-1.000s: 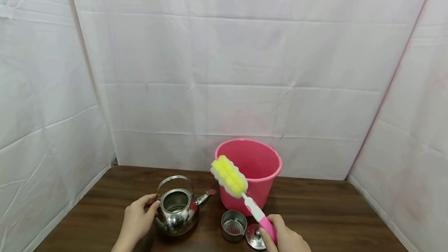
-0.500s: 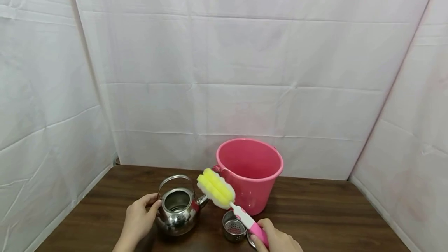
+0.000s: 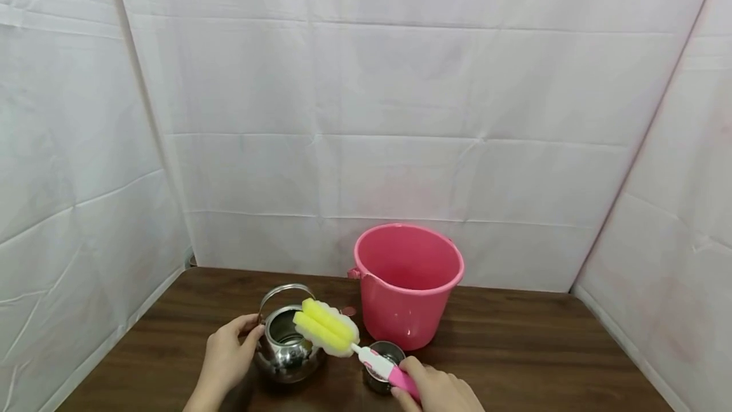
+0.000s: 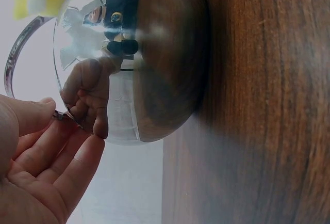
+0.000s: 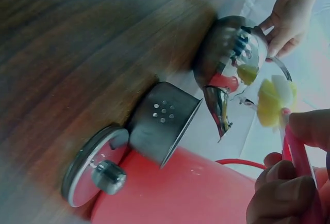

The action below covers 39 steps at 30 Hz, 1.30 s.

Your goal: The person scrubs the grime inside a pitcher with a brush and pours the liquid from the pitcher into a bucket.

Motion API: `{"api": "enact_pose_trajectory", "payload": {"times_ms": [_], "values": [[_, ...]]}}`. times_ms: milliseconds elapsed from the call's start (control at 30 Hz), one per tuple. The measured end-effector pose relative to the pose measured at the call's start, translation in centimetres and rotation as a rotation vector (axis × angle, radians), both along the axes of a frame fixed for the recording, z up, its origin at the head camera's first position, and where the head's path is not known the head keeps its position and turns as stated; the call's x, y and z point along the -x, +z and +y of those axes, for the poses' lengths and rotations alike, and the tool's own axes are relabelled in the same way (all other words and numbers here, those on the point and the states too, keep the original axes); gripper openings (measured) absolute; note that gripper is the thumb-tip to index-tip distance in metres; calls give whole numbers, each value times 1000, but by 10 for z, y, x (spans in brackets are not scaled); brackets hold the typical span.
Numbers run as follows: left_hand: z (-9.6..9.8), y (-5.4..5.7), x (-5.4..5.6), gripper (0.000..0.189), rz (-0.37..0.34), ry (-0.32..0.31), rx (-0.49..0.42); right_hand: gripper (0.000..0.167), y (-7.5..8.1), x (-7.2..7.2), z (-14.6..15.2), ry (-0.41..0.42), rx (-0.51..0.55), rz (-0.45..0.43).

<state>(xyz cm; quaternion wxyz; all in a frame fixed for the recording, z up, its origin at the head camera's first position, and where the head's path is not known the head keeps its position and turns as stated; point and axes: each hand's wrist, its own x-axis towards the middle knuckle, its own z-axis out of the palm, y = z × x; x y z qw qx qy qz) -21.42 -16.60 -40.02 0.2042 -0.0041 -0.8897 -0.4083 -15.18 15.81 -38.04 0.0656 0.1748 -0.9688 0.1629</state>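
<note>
On the brown wooden table (image 3: 515, 351), a pink bucket (image 3: 400, 318) stands upright at the far side, right of centre. To its left and nearer sits the open-topped steel kettle (image 3: 288, 366), upright, its spout pointing right; the left hand (image 3: 229, 348) pinches the base of its arched handle (image 3: 287, 286) between thumb and fingers. The right hand (image 3: 440, 390), at the near edge, has its fingers wrapped around a long-handled sponge brush (image 3: 326, 330). Compared with one second earlier, the brush has swung left from in front of the bucket to the right side of the kettle's mouth, where the sponge appears above and outside the opening; the kettle is unmoved. The perforated strainer cup (image 5: 162, 123) and the knobbed lid (image 5: 86, 185) lie close together near the bucket.
</note>
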Motion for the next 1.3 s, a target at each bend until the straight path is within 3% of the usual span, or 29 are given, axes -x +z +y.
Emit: {"api": "enact_pose_trajectory", "payload": {"times_ms": [133,467,567,733,833,1133,1300], "values": [[-1,0,-1,25,-38,-8,-35,23,3,2,-4,33,-36,17],[-1,0,-3,25,-47,-6,-32,24,20,10,-11,135,-67,-18],[-1,1,-3,25,-45,-2,-19,22,26,11,-12,162,-93,52],[0,0,-4,25,-24,-4,-6,13,32,12,-15,194,-152,275],[0,-1,-4,25,-17,-5,-4,12,36,12,-16,199,-177,355],[-1,-1,-3,26,-37,-4,-7,15,59,13,-20,242,-219,329],[-1,0,-3,26,-44,-6,-15,16,73,18,-26,267,-314,401]]}}
